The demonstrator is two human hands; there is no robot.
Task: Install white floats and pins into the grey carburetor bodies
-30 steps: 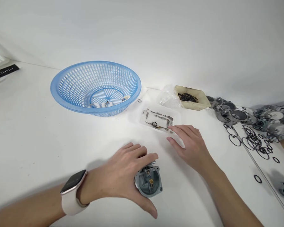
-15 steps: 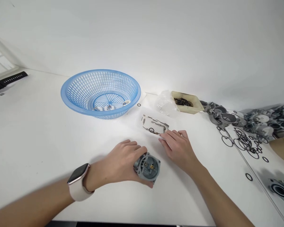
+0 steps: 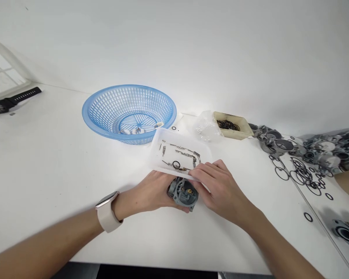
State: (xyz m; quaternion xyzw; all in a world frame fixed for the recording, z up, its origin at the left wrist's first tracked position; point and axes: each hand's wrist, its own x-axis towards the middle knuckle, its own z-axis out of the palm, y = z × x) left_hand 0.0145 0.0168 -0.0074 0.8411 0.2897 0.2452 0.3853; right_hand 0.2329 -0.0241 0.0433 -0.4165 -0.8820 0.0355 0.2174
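My left hand [image 3: 155,193] is wrapped round a grey metal carburetor body [image 3: 186,195], its open round bowl facing me with a brass fitting inside. My right hand [image 3: 218,186] pinches the near right edge of a translucent white plastic tray [image 3: 154,155]. Several small metal pins and brass bits lie in the tray, along with a black O-ring [image 3: 176,164]. The tray's near edge hangs over the left fingers and the top of the carburetor body, hiding them in part.
Behind the tray stands a blue plastic basket [image 3: 88,116] with a few small parts inside. To the right are a plastic bag [image 3: 205,126], a cream bin [image 3: 242,130] of black rings, loose O-rings [image 3: 301,170] and several carburetor bodies [image 3: 327,149]. A black watch [image 3: 17,99] lies far left.
My right hand has pulled the tray left and towards me, lifting or tilting its edge over my left hand. The carburetor body stays in my left hand.
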